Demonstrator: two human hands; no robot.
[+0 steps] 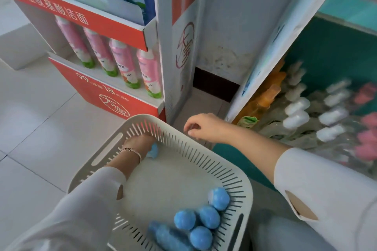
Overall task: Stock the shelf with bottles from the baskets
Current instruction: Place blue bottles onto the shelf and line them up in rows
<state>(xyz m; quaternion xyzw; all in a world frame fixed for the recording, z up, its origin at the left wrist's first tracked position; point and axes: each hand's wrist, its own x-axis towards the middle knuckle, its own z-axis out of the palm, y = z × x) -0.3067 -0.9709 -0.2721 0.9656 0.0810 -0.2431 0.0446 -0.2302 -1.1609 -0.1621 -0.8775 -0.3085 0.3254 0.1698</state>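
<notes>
A white slotted basket [204, 153] sits on the floor in front of me. Several blue-capped bottles [204, 220] lie in its near right corner. My left hand [140, 144] reaches into the far left corner and grips a light blue bottle [153, 150], mostly hidden by my fingers. My right hand [201, 126] hovers past the basket's far rim with fingers loosely curled and holds nothing. The teal shelf [334, 51] on the right holds clear bottles with white caps [295, 112], pink-capped ones [367, 140] and orange ones [263, 98].
A red and white cardboard display [114, 96] with pink bottles [122, 61] stands at the left. A white wall [234, 26] with a dark skirting strip lies between display and shelf. Pale floor tiles [40, 128] spread to the left.
</notes>
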